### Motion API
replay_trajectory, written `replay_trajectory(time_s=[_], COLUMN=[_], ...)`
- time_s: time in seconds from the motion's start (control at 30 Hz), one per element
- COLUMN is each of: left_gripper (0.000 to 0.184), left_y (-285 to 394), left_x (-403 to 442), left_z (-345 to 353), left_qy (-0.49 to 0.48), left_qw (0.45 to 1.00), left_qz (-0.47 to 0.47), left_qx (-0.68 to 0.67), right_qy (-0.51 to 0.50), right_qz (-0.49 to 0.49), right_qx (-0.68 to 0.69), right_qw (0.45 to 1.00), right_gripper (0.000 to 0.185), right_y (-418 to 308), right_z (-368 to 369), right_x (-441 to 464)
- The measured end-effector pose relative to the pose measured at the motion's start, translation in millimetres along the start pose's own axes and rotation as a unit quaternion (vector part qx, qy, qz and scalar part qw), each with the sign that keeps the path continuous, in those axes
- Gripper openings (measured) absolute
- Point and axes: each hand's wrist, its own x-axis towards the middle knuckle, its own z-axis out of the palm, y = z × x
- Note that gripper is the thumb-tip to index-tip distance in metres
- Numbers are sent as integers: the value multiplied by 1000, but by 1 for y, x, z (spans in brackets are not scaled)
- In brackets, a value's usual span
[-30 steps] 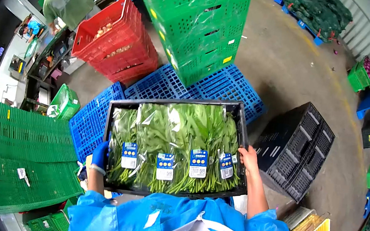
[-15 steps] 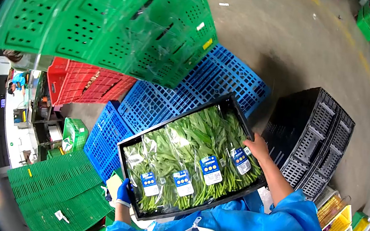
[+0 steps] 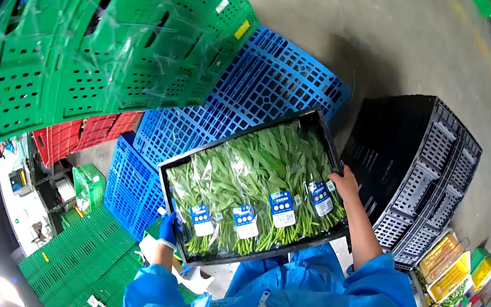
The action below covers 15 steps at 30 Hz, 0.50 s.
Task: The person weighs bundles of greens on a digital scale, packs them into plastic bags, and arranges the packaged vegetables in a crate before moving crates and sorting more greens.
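Observation:
Between my hands is a black crate, tilted with its right end higher in view. Bagged leafy green vegetables fill it, stems toward me, and several blue-and-white labels show on the clear bags. My left hand, in a blue glove, grips the crate's left end; its fingers are partly hidden. My bare right hand is closed around the right end wall.
Blue plastic pallets lie beyond the crate. Stacked green crates rise at upper left, with red crates below. A black crate stack stands at right. Green slatted pallets lie lower left; yellow baskets sit lower right.
My view has shifted, so the surroundings sit differently. The crate appears slightly higher in view, still held by both hands, and more of my blue clothing shows below it.

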Motion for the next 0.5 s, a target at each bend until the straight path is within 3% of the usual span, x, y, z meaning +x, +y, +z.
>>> replay_trajectory(time_s=[0.13, 0.23, 0.33, 0.5], left_gripper=[27, 31, 32, 34], left_y=[33, 56, 102, 175], left_x=[50, 125, 152, 223], left_z=[50, 67, 148, 259], left_qy=[-2, -89, -97, -148], left_qw=[996, 987, 986, 966], left_qz=[-93, -108, -15, 33], left_qx=[4, 75, 137, 209], right_qy=[19, 37, 49, 75], right_qz=[63, 98, 131, 110], right_qx=[106, 182, 247, 292], right_qw=[992, 978, 959, 947], right_gripper=[39, 27, 23, 28], right_y=[19, 38, 54, 84], right_z=[12, 15, 15, 19], right_x=[29, 49, 67, 89])
